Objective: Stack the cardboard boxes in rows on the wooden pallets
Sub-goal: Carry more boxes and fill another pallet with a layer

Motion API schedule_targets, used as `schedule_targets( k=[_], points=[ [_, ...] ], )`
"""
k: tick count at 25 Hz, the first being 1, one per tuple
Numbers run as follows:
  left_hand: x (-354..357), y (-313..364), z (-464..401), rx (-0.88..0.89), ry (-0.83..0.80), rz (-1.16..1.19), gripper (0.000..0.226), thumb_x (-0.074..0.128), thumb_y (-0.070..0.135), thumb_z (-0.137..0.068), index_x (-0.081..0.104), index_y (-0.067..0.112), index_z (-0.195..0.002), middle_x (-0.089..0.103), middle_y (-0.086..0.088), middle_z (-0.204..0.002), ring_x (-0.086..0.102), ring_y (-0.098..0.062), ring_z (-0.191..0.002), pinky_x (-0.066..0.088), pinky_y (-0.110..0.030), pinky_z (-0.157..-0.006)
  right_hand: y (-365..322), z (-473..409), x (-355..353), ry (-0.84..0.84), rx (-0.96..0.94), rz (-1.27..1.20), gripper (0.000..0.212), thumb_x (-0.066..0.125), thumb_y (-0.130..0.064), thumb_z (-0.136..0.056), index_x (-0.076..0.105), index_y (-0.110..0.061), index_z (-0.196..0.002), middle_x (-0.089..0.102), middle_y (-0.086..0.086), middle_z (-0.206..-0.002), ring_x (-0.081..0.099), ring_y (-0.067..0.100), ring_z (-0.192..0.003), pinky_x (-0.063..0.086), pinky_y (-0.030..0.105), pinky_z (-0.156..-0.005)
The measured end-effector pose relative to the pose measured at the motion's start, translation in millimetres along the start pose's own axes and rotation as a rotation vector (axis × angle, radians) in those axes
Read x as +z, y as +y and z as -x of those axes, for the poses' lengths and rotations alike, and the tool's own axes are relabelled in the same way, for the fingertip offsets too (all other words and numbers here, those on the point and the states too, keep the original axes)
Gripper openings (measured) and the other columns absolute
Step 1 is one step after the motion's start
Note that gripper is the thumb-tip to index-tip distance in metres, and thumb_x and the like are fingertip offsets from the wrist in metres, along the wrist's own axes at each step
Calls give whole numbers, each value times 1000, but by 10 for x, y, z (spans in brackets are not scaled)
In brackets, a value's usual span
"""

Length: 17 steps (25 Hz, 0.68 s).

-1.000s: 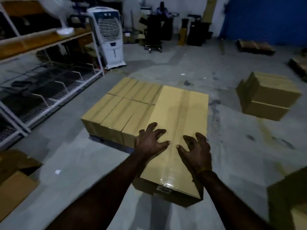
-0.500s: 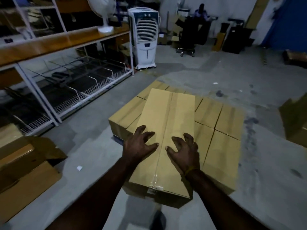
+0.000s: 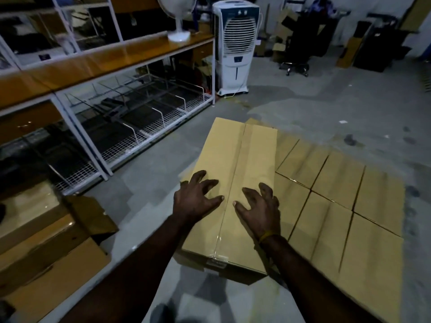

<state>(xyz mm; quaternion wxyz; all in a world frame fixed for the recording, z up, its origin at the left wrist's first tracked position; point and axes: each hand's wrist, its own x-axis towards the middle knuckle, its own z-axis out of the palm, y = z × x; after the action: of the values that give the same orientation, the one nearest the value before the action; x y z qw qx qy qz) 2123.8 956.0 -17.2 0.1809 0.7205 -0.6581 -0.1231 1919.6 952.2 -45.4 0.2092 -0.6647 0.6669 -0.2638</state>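
Nearest the camera, both forearms reach forward over the near end of a long box [image 3: 233,190]. The left hand [image 3: 196,201] lies palm down on the box's left half, fingers spread and bent at the knuckles, tips pressing the lid. The right hand [image 3: 260,206] mirrors it on the right half, fingers splayed and clawed onto the card, a yellow band at the wrist. Neither hand wraps an edge; both press from above, one each side of the taped seam [image 3: 229,194] that runs the box's length.

The box lies on top of a lower layer of boxes [image 3: 338,194] at that layer's left side, its near end overhanging the floor. The pallet beneath cannot be made out.

Judging by its size and how flat the lid stays under the fingers, the box is probably stiff and fairly heavy, better slid than lifted from here. The shiny tape looks slick, so the plain card beside it is likely the surer place to press; for a lift, the long side edges or bottom corners would serve better.

To the left sit open flattened cartons [image 3: 53,252] on the floor. Beyond them stands a rack [image 3: 116,66] with wire shelves, a fan [image 3: 178,17] on its wooden top, and an air cooler [image 3: 234,45] just beside it.
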Motion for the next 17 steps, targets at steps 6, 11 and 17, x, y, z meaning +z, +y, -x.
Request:
schedule_targets(
  k=[6, 11, 17],
  points=[
    [-325, -1039, -976, 99, -24, -9, 64, 59, 77, -72, 54, 50, -130, 32, 19, -152, 45, -26, -128, 44, -45, -98, -784, -610, 874, 80, 40, -4, 55, 66, -62, -79, 59, -39, -129, 25, -9, -150, 36, 27, -131, 43, 44, -103],
    [-477, -1525, -1710, 192, -79, -27, 65, 57, 77, -74, 53, 49, -132, 31, 17, -154, 45, -28, -129, 45, -46, -97, -1241, -1063, 1299, 118, 128, -11, 55, 68, -59, -80, 59, -39, -129, 26, -8, -152, 32, 28, -134, 40, 46, -105],
    [-294, -1816, -2744, 262, -130, -26, 64, 57, 76, -75, 53, 47, -133, 30, 17, -154, 45, -28, -128, 43, -44, -97, -1369, -1919, 1727, 130, 217, 6, 54, 69, -59, -80, 60, -39, -129, 27, -7, -153, 33, 28, -135, 36, 43, -107]
  ],
)
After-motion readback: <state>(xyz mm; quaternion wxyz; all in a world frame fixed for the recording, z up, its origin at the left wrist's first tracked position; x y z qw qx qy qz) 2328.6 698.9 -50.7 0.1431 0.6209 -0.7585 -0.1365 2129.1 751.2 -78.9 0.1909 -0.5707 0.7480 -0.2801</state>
